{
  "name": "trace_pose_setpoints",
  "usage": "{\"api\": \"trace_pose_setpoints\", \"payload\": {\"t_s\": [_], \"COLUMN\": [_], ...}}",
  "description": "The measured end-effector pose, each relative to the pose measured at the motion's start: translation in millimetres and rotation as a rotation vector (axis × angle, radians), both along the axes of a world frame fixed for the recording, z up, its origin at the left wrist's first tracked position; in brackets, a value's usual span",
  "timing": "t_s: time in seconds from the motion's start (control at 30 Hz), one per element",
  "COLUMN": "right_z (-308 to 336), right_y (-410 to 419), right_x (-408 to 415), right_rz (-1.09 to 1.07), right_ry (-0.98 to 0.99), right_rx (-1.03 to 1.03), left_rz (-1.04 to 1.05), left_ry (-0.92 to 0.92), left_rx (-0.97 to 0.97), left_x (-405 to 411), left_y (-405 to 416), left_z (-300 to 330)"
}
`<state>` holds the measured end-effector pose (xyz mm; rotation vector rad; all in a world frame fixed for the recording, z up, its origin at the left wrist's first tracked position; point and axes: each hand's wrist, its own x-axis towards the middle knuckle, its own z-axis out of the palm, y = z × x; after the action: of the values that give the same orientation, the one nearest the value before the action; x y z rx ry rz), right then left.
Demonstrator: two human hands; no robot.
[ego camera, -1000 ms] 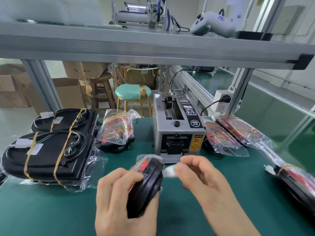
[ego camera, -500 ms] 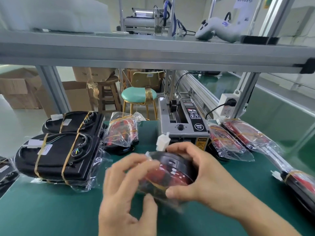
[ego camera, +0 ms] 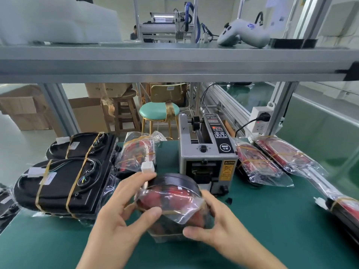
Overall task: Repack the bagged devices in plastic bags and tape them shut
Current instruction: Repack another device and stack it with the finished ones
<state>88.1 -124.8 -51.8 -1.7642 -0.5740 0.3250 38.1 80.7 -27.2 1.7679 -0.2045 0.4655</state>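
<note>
Place: factory packing station.
Bench: green-matted workbench (ego camera: pixel 272 226) under an aluminium-profile shelf (ego camera: pixel 174 61).
Equipment: automatic tape dispenser (ego camera: pixel 206 152), plugged into a power strip (ego camera: pixel 259 121).
Stock: bagged devices (ego camera: pixel 258 162) in rows, banded black units (ego camera: pixel 64 183).
Behind: cardboard boxes (ego camera: pixel 25 107), stools (ego camera: pixel 159 111), further machinery (ego camera: pixel 174 26).
</note>
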Motion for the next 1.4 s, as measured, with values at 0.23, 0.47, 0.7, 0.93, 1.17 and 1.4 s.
{"api": "trace_pose_setpoints", "payload": {"t_s": [0.23,0.47,0.7,0.93,1.17,1.4], "right_z": [25.9,31.2,33.8,27.3,20.4,24.5], "right_y": [-4.4,-10.0,-0.4,1.8,1.9,13.1], "right_x": [-8.1,-10.2,-5.5,-8.9,-27.8,-35.2], "right_rz": [-0.174,-0.202,0.147,0.113,-0.099,-0.140], "right_ry": [-0.745,-0.609,-0.641,-0.728,-0.814,-0.731], "right_rx": [-0.543,-0.624,-0.744,-0.523,-0.508,-0.424], "left_rz": [0.347,0.342,-0.061,-0.083,-0.067,-0.019], "left_ry": [-0.338,-0.404,0.031,0.155,0.149,0.154], "left_rx": [0.474,0.446,0.303,0.008,-0.003,-0.019], "left_x": [-16.2,-36.4,-20.2,-18.5,-23.9,-25.1], "left_y": [-18.9,-30.1,-16.1,-4.3,-8.2,-11.8], "left_z": [8.7,-21.7,-27.0,-40.8,-40.6,-40.0]}}
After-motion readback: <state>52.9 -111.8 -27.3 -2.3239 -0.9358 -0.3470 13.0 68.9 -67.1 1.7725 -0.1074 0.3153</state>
